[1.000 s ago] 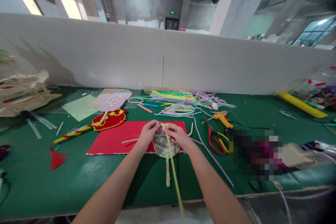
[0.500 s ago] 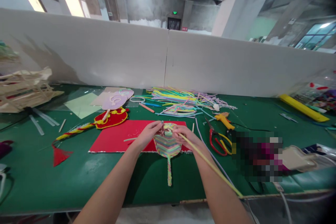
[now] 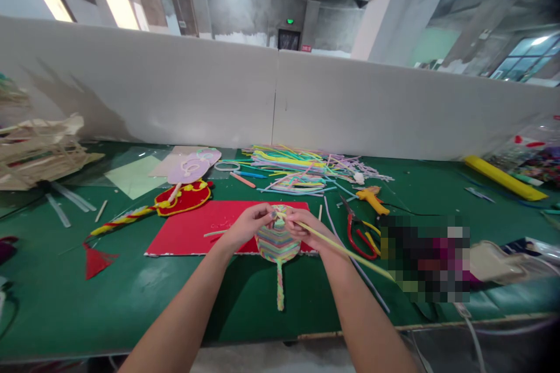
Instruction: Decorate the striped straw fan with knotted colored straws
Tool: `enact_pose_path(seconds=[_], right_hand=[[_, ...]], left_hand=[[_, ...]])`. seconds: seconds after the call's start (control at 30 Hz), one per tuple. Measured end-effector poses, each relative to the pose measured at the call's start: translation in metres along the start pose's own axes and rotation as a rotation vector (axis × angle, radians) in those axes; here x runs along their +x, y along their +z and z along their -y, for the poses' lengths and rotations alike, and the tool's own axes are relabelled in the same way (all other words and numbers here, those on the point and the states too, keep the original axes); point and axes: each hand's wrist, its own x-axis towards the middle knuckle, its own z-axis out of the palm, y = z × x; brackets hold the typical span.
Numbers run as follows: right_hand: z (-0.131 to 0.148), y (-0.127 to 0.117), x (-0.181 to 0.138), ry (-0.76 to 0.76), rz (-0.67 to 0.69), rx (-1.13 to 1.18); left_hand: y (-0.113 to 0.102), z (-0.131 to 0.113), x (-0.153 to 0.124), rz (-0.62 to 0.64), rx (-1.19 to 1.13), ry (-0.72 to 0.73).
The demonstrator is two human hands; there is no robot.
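A pastel-striped fan (image 3: 277, 243) of fuzzy stems, with a twisted handle (image 3: 280, 291) pointing toward me, lies partly on a red board (image 3: 184, 233). Over its upper part my two hands meet. My right hand (image 3: 305, 225) pinches a long yellow pipe cleaner (image 3: 336, 242), whose free length runs down to the right above my forearm. The fingers of my left hand (image 3: 250, 224) are closed at the near end of this same pipe cleaner. Just where its tip sits against the fan is hidden by the fingers.
Loose pastel pipe cleaners (image 3: 289, 163) are heaped at the back. Red-and-yellow-handled scissors (image 3: 362, 236) and a yellow-orange glue gun (image 3: 373, 200) lie to the right. A red fan with yellow trim (image 3: 184, 198) rests at the left. A white partition (image 3: 196, 87) stands behind the table.
My left fingers have closed in toward the right ones at the pipe cleaner's end. The pipe cleaner's far end has swung up slightly. The fan stays nearly in place.
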Motion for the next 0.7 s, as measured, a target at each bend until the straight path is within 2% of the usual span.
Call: enact_pose_path(seconds=[0.23, 0.4, 0.47, 0.57, 0.7], right_hand=[[-0.001, 0.006, 0.003, -0.025, -0.178, -0.131], [-0.011, 0.012, 0.010, -0.059, -0.162, -0.260], [-0.016, 0.014, 0.013, -0.068, -0.147, -0.278], [-0.017, 0.014, 0.013, -0.030, -0.149, -0.246], [-0.011, 0.007, 0.009, -0.028, -0.151, -0.113]], left_hand=[[0.007, 0.001, 0.006, -0.250, 0.003, 0.043], [0.018, 0.009, 0.008, -0.454, -0.043, 0.049], [0.021, 0.012, 0.009, -0.499, -0.049, 0.045], [0.021, 0.010, 0.009, -0.436, -0.083, 0.031], [0.014, 0.000, 0.006, -0.237, -0.174, -0.030]])
